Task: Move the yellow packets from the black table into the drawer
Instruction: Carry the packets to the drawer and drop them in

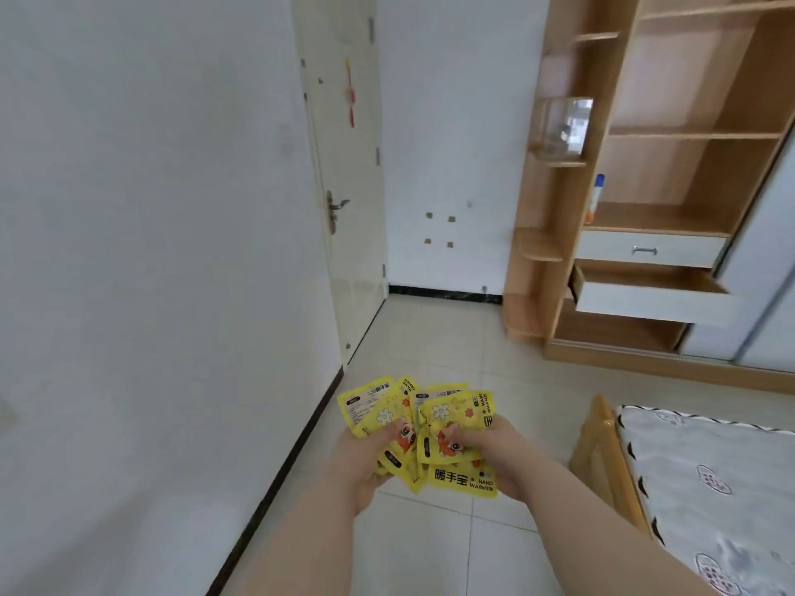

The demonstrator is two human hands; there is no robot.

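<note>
Yellow packets (447,412), printed with flowers and "HAND WARMER", fan out, gripped by left hand (365,462) and right hand (499,453).

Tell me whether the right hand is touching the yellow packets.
Touching. The head view shows the right hand gripping the fanned yellow packets, its fingers curled over their front; the left hand grips them too.

A bedroom in a home: a bed (710,479) with a patterned cover and wooden frame stands at the lower right. Across the tiled floor (430,337) is a wooden wardrobe (688,165) with open shelves and a drawer (645,298) pulled out. The walls (129,208) are plain white, with a cream door (344,187) set in them.
</note>
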